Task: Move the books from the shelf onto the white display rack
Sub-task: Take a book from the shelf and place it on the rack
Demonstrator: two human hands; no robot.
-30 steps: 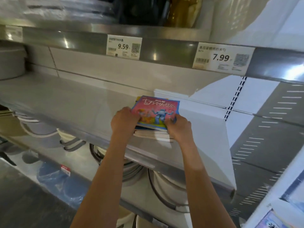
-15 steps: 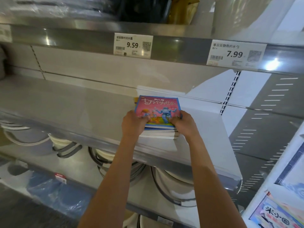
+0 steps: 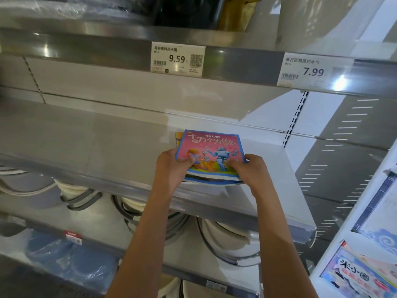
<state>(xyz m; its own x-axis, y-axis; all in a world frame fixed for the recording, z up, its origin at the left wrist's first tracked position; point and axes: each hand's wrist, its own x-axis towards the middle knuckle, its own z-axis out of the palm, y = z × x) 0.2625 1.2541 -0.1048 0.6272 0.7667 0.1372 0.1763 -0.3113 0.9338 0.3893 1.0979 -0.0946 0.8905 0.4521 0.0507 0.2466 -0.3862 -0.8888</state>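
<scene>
A small stack of thin books [image 3: 211,152], topped by a pink cover with a blue robot, is on the grey metal shelf [image 3: 86,143], its near edge raised off the surface. My left hand [image 3: 171,171] grips the stack's left near corner, thumb on the cover. On the right near corner my right hand [image 3: 250,171] grips it the same way. The white display rack [image 3: 369,222] stands at the far right edge, with picture books [image 3: 356,274] in its lower pocket.
Price tags 9.59 [image 3: 178,59] and 7.99 [image 3: 312,72] hang on the upper shelf edge. Stacked white basins [image 3: 227,237] and bagged blue bowls [image 3: 71,259] fill the lower shelves. A perforated white side panel [image 3: 343,147] sits between shelf and rack.
Both hands have closed further round the stack's near corners and tilted its near edge up off the shelf. The view has shifted right, showing more of the rack.
</scene>
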